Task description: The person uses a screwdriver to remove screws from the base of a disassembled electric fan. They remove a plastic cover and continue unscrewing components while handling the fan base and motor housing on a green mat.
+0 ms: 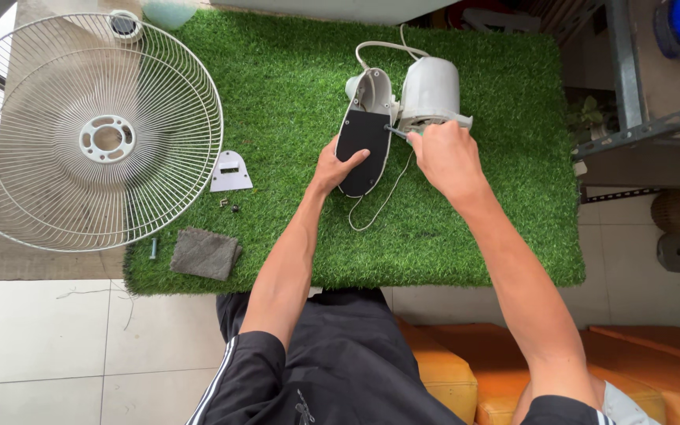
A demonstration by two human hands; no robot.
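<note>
Green artificial turf (466, 220) keeps the fan housing (365, 142) from sliding while the left hand (338, 164) presses it flat, fingers open, and the right hand (444, 153) closes around a screwdriver (396, 132).

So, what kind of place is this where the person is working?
Probably a home floor used as a makeshift repair spot: a green artificial-grass mat on pale floor tiles, an orange cushion, and a detached wire fan guard lying nearby.
</note>
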